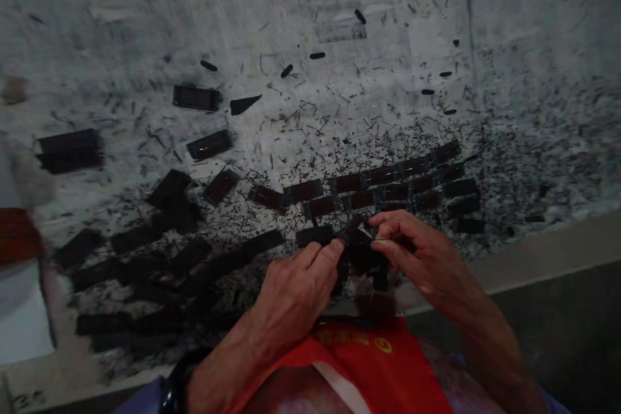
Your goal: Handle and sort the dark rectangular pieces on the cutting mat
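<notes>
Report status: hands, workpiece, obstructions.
Left hand, right hand both at one dark rectangular piece. Exact grip unclear. Similar pieces crowd close. Black scraps beyond.

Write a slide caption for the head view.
Left hand and right hand handle a dark piece at a littered table.

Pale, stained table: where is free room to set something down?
The pale, stained table has room at upper left, beyond the topmost dark rectangular block. Crowded: around the left hand, right hand and lower-left heap of black blocks.
</notes>
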`<state>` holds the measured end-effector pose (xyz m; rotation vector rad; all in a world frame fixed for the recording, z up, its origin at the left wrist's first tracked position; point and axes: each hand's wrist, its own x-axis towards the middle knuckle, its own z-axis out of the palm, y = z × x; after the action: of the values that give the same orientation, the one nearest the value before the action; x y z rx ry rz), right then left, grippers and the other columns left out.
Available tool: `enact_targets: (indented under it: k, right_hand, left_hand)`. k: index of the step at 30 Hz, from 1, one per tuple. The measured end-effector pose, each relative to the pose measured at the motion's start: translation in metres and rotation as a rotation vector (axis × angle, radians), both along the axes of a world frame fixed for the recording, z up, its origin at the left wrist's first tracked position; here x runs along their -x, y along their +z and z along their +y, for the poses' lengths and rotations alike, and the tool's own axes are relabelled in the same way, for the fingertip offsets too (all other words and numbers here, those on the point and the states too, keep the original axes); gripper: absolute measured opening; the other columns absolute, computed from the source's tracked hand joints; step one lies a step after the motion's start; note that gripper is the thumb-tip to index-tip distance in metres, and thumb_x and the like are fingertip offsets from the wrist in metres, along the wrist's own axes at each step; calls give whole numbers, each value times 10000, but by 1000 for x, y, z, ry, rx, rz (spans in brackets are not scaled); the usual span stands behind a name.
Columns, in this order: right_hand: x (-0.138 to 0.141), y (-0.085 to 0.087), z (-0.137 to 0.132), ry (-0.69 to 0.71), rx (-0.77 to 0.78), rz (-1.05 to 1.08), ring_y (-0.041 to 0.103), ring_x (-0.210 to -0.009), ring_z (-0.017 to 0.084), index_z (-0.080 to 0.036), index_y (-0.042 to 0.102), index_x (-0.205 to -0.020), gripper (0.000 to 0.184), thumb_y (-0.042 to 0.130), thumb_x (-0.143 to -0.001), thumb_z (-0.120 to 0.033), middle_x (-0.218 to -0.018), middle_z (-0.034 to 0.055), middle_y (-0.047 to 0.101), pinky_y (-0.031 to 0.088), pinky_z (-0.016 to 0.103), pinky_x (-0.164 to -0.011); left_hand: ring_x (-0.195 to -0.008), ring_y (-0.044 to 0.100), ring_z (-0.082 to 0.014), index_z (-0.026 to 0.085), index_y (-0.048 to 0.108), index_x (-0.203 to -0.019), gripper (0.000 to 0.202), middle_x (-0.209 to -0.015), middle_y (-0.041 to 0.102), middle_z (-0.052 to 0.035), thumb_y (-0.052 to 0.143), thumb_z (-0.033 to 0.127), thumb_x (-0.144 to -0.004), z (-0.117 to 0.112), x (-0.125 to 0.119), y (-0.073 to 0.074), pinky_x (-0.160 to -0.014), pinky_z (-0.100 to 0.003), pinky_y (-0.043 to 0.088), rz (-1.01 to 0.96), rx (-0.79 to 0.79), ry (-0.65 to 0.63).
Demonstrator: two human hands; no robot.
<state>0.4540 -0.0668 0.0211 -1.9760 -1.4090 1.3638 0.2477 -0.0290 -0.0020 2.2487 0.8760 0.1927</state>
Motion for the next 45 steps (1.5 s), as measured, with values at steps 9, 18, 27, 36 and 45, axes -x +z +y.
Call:
enact_targets:
  k: [9,18,27,36,45]
  right_hand:
    - [-3,0,-2,-7,6,48,589,-818,151,-215,547,-787,79,522,-859,-237,-1049,48,582,490,274,-676]
    - [-2,0,-3,-41,25,74,590,-824,148,-224,539,-787,80,529,-861,-253,-1054,32,578,488,264,-676]
    - [1,-2,-2,-65,20,39,594,-774,141,-222,546,-786,84,532,-860,-260,-1033,34,598,492,270,-683]
    - [6,-3,0,-55,-47,-48,598,-840,163,-230,539,-790,77,518,-864,-232,-991,32,613,484,290,-736]
    - [15,-9,0,-16,-109,-202,586,-875,178,-222,526,-809,60,522,-867,-207,-919,47,603,465,289,-736]
  left_hand:
    - [-859,661,-127,187,477,-1093,196,-979,672,-23,429,160,-904,4,-21,2,-739,-213,515,-130,215,163]
    - [-748,657,-150,220,506,-998,126,-876,667,8,426,193,-905,11,-28,3,-665,-259,505,86,402,85]
    - [-757,650,-153,211,523,-963,122,-864,664,1,414,196,-909,11,-26,-1,-678,-263,483,88,417,88]
    - [-571,626,-137,212,502,-848,55,-678,644,40,454,187,-862,12,-31,7,-507,-229,373,243,374,110]
    - [-493,602,-132,211,492,-797,111,-611,636,42,429,228,-886,11,-26,5,-450,-232,316,300,234,108]
